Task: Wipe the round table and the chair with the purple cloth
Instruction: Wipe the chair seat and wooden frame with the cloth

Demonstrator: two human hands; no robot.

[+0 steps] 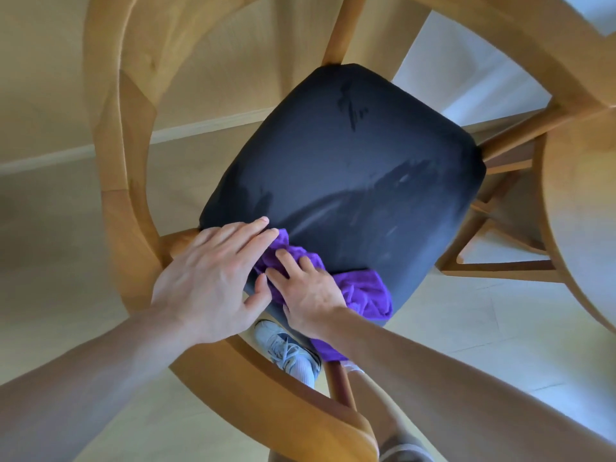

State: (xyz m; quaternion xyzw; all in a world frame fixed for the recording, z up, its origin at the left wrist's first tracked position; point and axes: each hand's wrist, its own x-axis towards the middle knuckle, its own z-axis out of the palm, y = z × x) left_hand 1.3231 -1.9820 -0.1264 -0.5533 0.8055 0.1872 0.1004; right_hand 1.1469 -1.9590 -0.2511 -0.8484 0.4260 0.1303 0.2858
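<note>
The chair has a dark blue-black padded seat in a curved light-wood frame. The purple cloth lies crumpled on the seat's near edge, part of it hanging over the edge. My right hand presses flat on the cloth with its fingers spread. My left hand rests flat on the seat's near left corner, its fingertips touching the cloth's edge. Damp wipe streaks show across the seat. The round table shows only as a curved wooden edge at the right.
The table's wooden legs and crossbars stand right of the chair. A pale wood floor surrounds it, with a white skirting board at the left. My shoe is under the chair's near rail.
</note>
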